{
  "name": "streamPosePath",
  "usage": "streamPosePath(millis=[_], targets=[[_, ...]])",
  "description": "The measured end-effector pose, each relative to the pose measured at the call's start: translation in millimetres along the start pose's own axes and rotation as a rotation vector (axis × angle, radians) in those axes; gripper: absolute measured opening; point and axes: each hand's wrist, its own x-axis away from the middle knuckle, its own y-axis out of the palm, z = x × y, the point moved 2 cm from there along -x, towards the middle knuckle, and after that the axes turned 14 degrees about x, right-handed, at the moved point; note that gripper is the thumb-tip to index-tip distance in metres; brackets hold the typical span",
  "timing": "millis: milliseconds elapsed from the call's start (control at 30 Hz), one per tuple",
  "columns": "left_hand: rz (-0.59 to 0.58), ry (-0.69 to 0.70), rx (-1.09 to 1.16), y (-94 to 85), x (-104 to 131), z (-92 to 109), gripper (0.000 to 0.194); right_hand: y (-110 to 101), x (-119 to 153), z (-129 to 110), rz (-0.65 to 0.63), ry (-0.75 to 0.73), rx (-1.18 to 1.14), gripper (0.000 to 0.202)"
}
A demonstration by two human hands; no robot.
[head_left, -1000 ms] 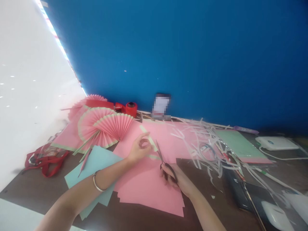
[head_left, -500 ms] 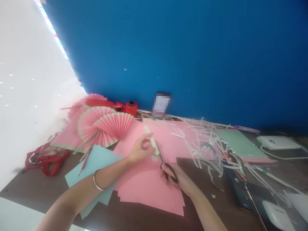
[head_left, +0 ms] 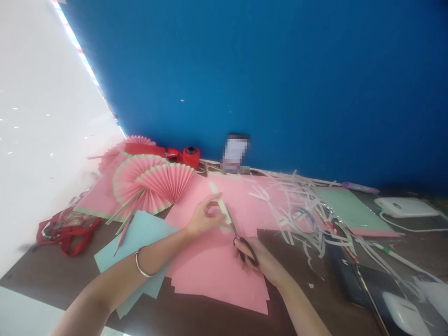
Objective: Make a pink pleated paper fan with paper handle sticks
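Scissors (head_left: 235, 232) (one pair) in right hand (head_left: 263, 259)

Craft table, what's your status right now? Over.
Left fingers holding pale green strip. Right fingers gripping scissors beside it. Pink sheets beneath. White strips tangled off right, apart from scissors.

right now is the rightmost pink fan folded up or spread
Spread: the rightmost pink fan shows pleats fanning out from a narrow lower end to a wide, curved edge.
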Motion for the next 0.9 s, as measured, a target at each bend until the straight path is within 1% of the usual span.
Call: streamPosePath(millis=[700, 900], targets=[[0.016, 0.003, 0.004, 0.5, 0.6, 0.9, 0.060, -0.9, -1.9, 2.0, -0.009, 0.020, 0.001, 0.041], [0.024, 0.020, 0.000, 1.8, 1.3, 2.8, 0.059, 0.0, -0.8, -0.6, 0.016, 0.028, 0.008, 0.041]])
